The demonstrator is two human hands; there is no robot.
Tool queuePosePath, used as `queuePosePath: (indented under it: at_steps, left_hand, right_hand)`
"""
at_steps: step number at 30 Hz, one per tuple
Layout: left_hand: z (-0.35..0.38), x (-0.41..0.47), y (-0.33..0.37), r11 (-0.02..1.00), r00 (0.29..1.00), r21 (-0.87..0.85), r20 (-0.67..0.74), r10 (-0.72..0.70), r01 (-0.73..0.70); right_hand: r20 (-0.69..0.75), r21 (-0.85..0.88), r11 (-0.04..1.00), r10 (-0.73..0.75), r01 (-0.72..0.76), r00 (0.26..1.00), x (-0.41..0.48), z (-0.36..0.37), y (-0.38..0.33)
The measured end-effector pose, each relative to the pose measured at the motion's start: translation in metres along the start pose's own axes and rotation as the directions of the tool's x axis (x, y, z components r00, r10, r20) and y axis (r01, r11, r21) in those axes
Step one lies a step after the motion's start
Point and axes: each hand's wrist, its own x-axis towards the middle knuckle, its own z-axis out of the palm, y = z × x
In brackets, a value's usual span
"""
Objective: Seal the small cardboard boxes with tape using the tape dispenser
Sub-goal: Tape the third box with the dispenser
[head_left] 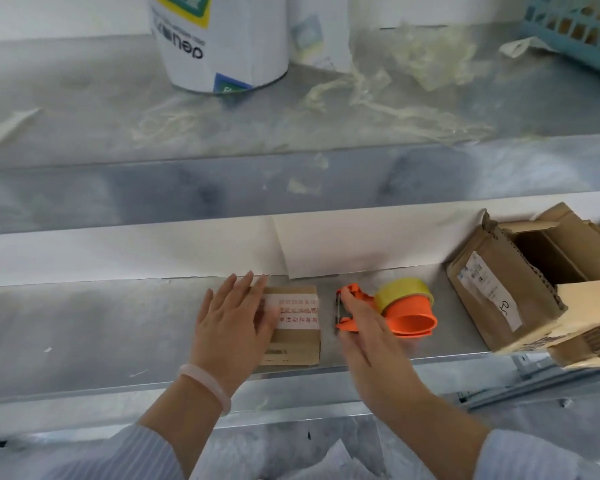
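A small cardboard box [297,327] with a white strip of red print lies on the metal shelf [118,323]. My left hand [231,320] rests flat on the box's left part, fingers straight. To its right sits an orange tape dispenser [406,318] carrying a yellowish tape roll [400,292]. My right hand [361,323] lies over the dispenser's handle end, blurred; whether its fingers grip the handle cannot be told.
Larger opened cardboard boxes [520,292] stand at the shelf's right end. On the upper shelf are a white cylindrical container [219,43], crumpled used tape [413,64] and a blue plastic basket [579,26]. White paper [343,244] lines the wall behind the lower shelf.
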Motion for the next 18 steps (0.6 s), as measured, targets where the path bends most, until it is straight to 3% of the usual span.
queuePosePath:
  at_steps: [3, 7, 11, 12, 15, 18]
  left_hand:
    - [0.009, -0.002, -0.002, 0.999, 0.997, 0.05, 0.072, 0.004, -0.007]
    - [0.007, 0.003, -0.008, 0.999, 0.994, -0.031, 0.111, 0.01, -0.007]
    - [0.003, 0.003, -0.006, 0.943, 0.984, -0.294, 0.128, -0.124, 0.157]
    - [0.002, 0.004, -0.006, 0.888, 0.971, -0.398, 0.147, -0.186, 0.23]
    - [0.0, 0.012, -0.012, 0.554, 0.908, -0.725, 0.265, -0.323, 0.409]
    - [0.004, 0.012, -0.018, 0.392, 0.889, -0.808, 0.329, -0.318, 0.44]
  right_hand:
    - [0.149, 0.287, 0.865, 0.383, -0.411, 0.911, 0.034, 0.036, -0.039]
    - [0.102, 0.351, 0.799, 0.485, -0.488, 0.868, 0.048, 0.056, -0.046]
    - [0.089, 0.388, 0.753, 0.544, -0.532, 0.834, 0.046, 0.053, -0.044]
    - [0.089, 0.406, 0.731, 0.566, -0.549, 0.82, 0.047, 0.053, -0.045]
    - [0.122, 0.386, 0.7, 0.608, -0.601, 0.785, 0.049, 0.054, -0.047]
    - [0.15, 0.361, 0.677, 0.637, -0.642, 0.756, 0.052, 0.054, -0.048]
